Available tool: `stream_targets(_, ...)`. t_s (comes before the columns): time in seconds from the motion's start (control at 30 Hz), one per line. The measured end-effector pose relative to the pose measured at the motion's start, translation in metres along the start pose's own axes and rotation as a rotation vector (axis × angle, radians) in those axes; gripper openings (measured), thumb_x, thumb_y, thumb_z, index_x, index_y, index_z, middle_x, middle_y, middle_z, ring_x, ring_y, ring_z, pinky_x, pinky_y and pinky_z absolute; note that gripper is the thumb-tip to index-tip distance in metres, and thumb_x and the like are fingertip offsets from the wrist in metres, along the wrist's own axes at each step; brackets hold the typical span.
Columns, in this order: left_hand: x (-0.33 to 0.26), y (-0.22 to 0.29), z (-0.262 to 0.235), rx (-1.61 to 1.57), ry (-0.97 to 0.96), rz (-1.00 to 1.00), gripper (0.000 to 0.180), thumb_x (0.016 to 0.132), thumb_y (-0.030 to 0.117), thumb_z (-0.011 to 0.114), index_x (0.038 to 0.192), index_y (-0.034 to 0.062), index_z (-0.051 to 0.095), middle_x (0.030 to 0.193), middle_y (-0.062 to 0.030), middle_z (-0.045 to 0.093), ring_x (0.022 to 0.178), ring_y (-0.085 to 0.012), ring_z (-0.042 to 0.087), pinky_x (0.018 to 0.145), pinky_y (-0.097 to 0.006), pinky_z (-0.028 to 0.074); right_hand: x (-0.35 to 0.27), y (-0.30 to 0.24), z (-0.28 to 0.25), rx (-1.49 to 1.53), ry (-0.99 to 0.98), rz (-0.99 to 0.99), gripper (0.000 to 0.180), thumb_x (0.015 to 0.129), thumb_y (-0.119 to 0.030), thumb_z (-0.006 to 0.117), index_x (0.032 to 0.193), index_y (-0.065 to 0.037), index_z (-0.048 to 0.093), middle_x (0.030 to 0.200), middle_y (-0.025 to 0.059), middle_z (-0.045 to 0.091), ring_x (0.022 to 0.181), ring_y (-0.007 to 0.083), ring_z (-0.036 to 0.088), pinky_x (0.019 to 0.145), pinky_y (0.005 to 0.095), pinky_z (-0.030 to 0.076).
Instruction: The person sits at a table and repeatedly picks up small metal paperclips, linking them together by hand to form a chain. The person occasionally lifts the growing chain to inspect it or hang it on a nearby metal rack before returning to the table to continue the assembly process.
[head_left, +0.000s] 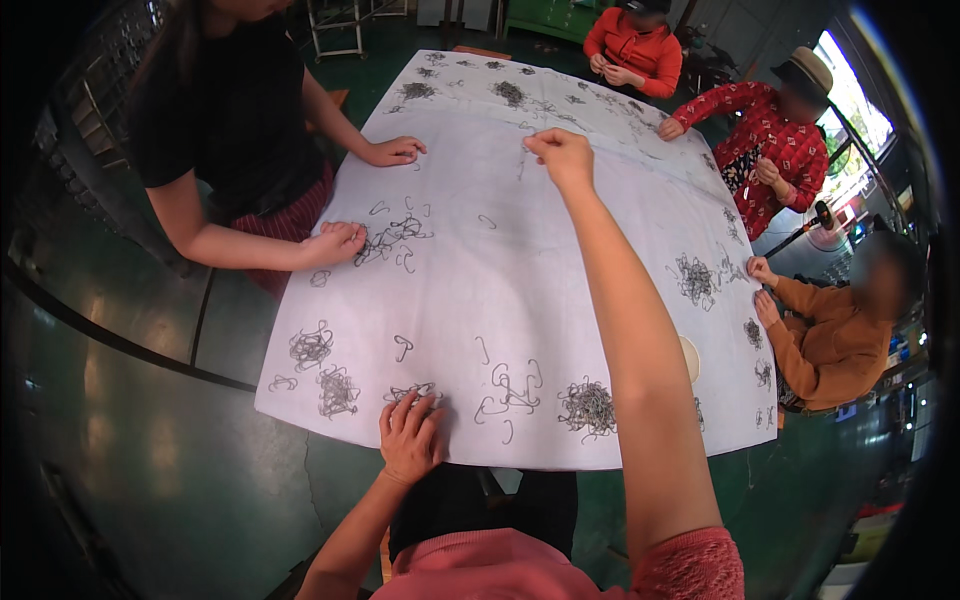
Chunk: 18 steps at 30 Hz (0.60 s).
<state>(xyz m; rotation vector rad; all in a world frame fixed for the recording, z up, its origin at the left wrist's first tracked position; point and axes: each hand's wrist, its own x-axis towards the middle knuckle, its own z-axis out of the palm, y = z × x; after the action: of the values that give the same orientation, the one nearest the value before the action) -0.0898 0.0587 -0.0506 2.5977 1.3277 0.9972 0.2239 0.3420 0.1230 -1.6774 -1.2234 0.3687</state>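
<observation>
At one o'clock I have my right hand [564, 158] pinching a dangling hook [521, 165]; at seven my left hand [410, 447] lies spread, perhaps steadying a pile [420, 389].

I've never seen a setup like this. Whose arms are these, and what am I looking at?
There's no machine here, just a person with bare hands. The one picture comes from a wide camera on that person's head, looking down; its lens bends straight edges. Piles of dark, bent wire pieces lie on the white-covered table. The left hand rests on a pile at the near edge. The right hand reaches far across, apparently pinching a thin wire piece, too small to make out. Four other people are around the table.
</observation>
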Motion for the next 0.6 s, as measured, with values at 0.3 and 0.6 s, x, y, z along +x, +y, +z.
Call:
stream_targets(0.3, 0.001, 0.001, 0.000, 0.004, 0.001, 0.001, 0.031, 0.069, 0.014, 0.061, 0.100, 0.0125, 0.064, 0.117, -0.0060, 0.058, 0.117, -0.0277, 0.050, 0.098, -0.048, 0.033, 0.031, 0.031, -0.055, -0.153, 0.166, 0.078, 0.016, 0.072, -0.027, 0.078, 0.078, -0.013, 0.074, 0.069, 0.0025, 0.069, 0.063, 0.0133, 0.064, 0.062, 0.0296, 0.049)
stream_targets(0.6, 0.002, 0.003, -0.001, 0.025, 0.014, 0.019, 0.030, 0.067, 0.012, 0.059, 0.097, 0.0130, 0.064, 0.115, -0.0059, 0.058, 0.114, -0.0288, 0.051, 0.096, -0.047, 0.035, 0.042, 0.046, -0.088, -0.131, 0.210, 0.127, 0.018, 0.074, -0.028, 0.078, 0.076, -0.011, 0.073, 0.070, 0.0016, 0.069, 0.063, 0.0108, 0.065, 0.062, 0.0282, 0.048)
